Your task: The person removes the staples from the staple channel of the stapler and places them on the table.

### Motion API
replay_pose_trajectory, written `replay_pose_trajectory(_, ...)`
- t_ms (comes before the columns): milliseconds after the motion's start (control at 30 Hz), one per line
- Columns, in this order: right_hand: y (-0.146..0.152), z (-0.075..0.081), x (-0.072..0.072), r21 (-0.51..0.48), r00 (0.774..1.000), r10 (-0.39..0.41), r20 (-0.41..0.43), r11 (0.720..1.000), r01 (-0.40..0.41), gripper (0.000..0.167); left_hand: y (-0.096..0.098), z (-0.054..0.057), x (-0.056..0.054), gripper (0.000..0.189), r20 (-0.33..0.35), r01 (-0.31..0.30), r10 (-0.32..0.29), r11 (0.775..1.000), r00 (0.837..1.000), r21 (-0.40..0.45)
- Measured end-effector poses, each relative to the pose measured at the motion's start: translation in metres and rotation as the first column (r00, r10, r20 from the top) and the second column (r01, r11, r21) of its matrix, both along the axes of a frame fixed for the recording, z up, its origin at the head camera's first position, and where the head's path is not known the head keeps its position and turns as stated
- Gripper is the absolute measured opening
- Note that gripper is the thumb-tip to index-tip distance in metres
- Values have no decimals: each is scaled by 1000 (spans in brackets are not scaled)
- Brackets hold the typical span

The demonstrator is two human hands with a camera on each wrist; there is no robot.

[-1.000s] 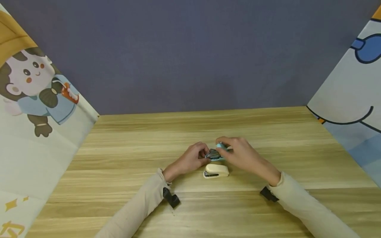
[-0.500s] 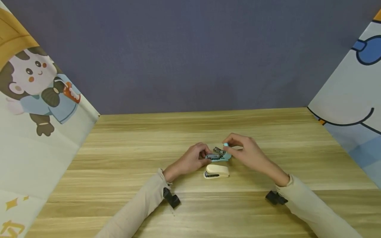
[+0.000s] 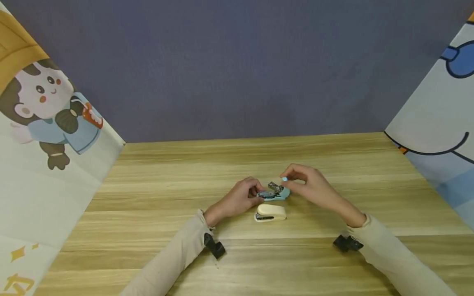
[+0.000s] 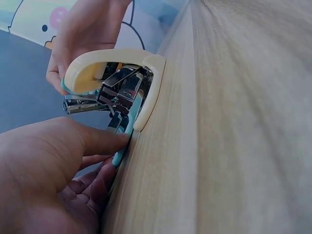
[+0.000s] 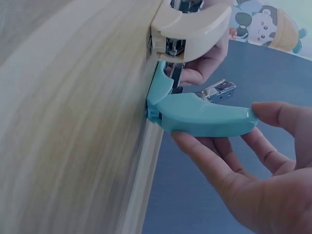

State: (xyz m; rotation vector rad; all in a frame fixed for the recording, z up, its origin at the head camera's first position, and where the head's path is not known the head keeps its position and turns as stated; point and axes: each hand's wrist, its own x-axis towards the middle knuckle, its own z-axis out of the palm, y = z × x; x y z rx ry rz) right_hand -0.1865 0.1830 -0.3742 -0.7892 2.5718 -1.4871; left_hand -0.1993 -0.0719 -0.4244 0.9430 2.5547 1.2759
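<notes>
A teal stapler [image 5: 204, 117] lies on the table with its upper cover swung up and back, so its metal staple tray [image 3: 266, 194] is exposed. A second metal piece [image 5: 219, 91] juts up from the hinge side. My left hand [image 3: 240, 198] pinches the front end of the stapler's base between thumb and fingers. My right hand [image 3: 312, 186] holds the tip of the raised cover, thumb and fingers on opposite sides. A cream stapler [image 3: 273, 211] rests just in front of the teal one, and in the left wrist view it hides part of it.
The wood-grain table [image 3: 185, 164] ends at a dark blue panel [image 3: 237, 74] at the back. Cartoon-printed panels [image 3: 74, 123] stand at both sides. A small black device [image 3: 214, 246] is strapped at each wrist.
My right hand has moved right and slightly back, swinging the teal stapler's cover up and away from its base and baring the metal inside. My left hand has stayed at the base's front.
</notes>
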Motion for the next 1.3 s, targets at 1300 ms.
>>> replay_pose_trajectory(1300, 57, 4, -37, -59, 951, 209, 229, 978, -201, 19, 3, 2, -10, 15, -16, -6, 5, 1000, 1000, -26)
